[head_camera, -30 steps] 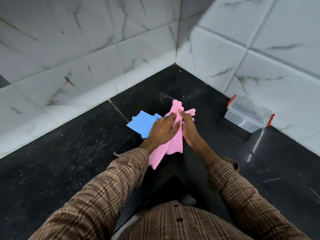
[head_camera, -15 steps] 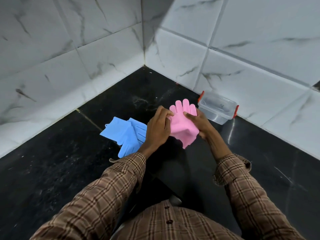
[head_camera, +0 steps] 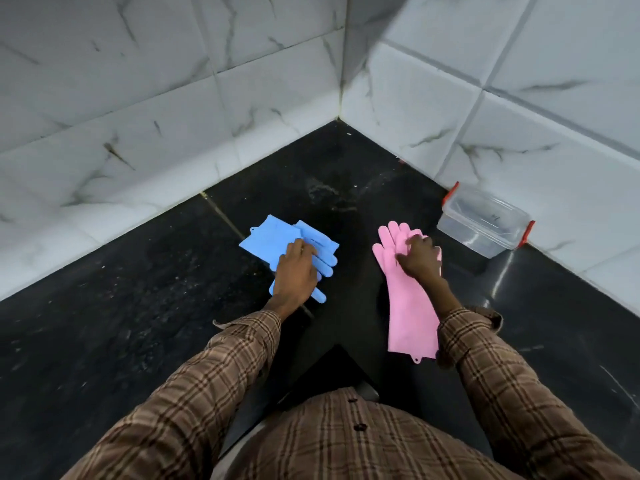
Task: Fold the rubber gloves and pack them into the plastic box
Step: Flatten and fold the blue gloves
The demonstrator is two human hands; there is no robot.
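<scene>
where both hands held it, pink glove (head_camera: 408, 306) now lies flat.

Folded gloves (head_camera: 287, 237) left, flat glove (head_camera: 408, 306) right, box (head_camera: 485, 226) far right by wall (head_camera: 519, 150).

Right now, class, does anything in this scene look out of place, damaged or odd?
Nothing looks damaged or spilled. The plastic box still has its lid on, beside the wall. The pink glove lies unfolded under the right hand; the left hand rests on the blue gloves.
</scene>
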